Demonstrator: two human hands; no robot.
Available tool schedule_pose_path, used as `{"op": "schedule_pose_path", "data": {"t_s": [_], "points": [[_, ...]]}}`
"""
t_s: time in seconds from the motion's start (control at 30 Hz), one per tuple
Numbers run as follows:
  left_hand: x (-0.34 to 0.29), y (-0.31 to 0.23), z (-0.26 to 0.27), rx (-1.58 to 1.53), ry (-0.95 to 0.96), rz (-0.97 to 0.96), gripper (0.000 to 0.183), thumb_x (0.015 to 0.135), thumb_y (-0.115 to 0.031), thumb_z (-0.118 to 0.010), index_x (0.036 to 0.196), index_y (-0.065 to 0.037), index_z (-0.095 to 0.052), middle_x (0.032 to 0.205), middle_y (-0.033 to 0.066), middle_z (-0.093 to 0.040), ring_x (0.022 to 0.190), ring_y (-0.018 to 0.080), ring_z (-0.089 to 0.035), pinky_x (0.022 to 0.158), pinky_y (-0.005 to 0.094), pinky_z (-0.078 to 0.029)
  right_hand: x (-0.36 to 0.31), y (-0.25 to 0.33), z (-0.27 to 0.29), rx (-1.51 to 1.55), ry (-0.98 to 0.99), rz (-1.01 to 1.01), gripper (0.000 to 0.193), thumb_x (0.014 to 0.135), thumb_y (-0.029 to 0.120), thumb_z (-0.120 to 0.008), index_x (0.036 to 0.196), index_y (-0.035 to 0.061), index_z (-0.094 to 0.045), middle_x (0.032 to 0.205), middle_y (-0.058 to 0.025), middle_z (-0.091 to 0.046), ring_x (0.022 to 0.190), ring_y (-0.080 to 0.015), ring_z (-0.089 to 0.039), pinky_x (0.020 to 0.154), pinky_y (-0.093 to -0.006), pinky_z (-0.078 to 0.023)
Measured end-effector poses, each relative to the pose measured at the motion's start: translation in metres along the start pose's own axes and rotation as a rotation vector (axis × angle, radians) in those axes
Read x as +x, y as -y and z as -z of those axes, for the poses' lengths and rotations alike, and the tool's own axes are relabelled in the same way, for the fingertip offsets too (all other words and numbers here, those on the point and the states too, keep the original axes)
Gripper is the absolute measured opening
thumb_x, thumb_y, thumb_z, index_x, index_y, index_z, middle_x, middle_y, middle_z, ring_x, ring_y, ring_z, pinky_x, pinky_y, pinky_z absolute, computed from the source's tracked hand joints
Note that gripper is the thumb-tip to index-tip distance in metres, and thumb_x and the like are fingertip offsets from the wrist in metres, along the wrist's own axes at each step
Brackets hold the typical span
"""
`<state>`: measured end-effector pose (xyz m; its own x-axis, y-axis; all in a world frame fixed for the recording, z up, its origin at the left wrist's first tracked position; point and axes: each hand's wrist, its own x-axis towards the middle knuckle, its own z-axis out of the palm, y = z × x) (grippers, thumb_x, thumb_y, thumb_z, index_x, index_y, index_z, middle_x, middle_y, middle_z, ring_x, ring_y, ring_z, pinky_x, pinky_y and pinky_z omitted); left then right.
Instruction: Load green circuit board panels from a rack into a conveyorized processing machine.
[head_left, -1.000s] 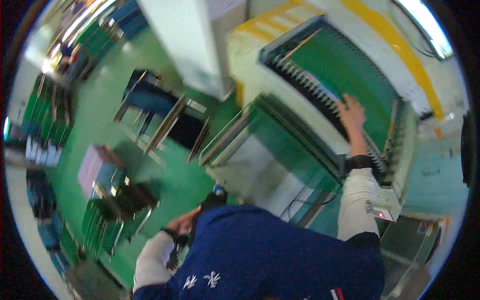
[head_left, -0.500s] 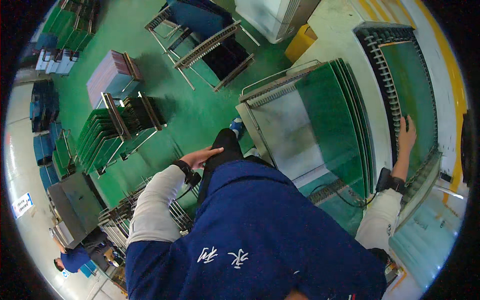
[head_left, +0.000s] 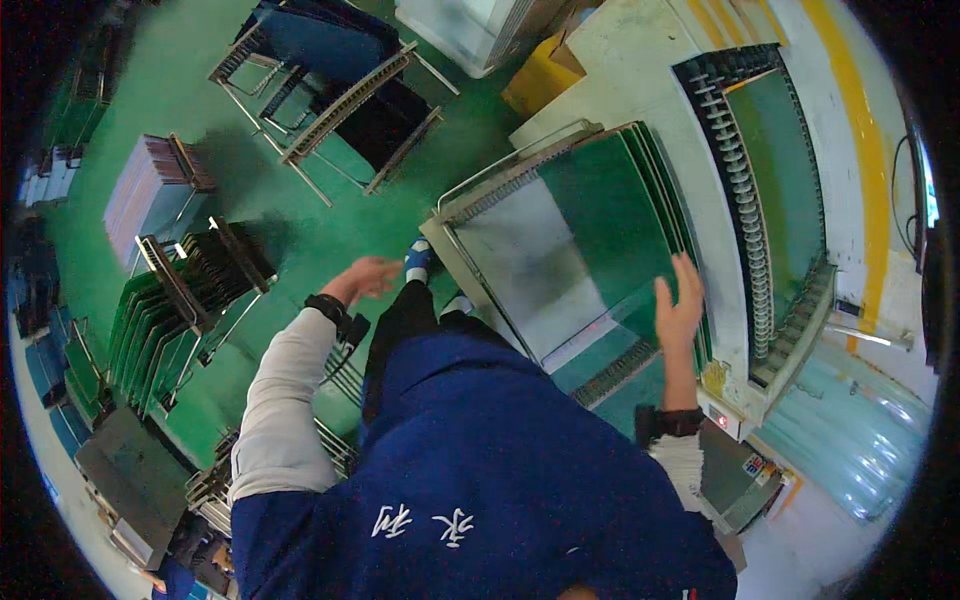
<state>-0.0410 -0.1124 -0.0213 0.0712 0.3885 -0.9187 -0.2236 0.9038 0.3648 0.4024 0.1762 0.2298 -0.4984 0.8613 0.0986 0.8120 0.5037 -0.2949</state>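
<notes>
On green panels [head_left: 610, 215], right hand [head_left: 678, 305]

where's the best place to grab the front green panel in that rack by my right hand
Probably its near edge, where the right hand already lies against the green panels. They stand on edge, packed close in the rack, so only edges offer a hold. Come from the open right side, since the rack's frame closes off the left, and pinch one panel between thumb and fingers. The left hand hangs free and could steady it.

One head-worn fisheye looks steeply down over the wearer's torso at the green floor [head_left: 300, 230].
</notes>
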Motion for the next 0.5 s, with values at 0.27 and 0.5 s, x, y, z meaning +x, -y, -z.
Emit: {"op": "schedule_pose_path", "data": {"t_s": [0.27, 0.5], "points": [[-0.019, -0.149, -0.031, -0.105, -0.328, -0.579, 0.049, 0.088, -0.048, -0.065, 0.109, -0.004, -0.067, 0.104, 0.0054, -0.067, 0.093, 0.017, -0.062, 0.079, 0.0309, -0.049, -0.011, 0.017, -0.013, -0.009, -0.021, -0.096, 0.049, 0.087, 0.018, -0.065, 0.133, 0.0047, -0.053, 0.134, -0.0171, -0.054, 0.124, -0.0345, -0.049, 0.106, -0.0435, -0.036], [0.016, -0.19, -0.077, 0.378, -0.36, -0.721, 0.063, 0.079, -0.052, -0.072, 0.116, -0.002, -0.064, 0.108, 0.0144, -0.069, 0.1, 0.0273, -0.065, 0.087, 0.0361, -0.05, 0.007, 0.004, -0.021, -0.091, -0.102, -0.195, 0.034, 0.087, 0.02, -0.066, 0.117, 0.0047, -0.061, 0.113, -0.0142, -0.063, 0.106, -0.0346, -0.057, 0.093, -0.0441, -0.044]]}}
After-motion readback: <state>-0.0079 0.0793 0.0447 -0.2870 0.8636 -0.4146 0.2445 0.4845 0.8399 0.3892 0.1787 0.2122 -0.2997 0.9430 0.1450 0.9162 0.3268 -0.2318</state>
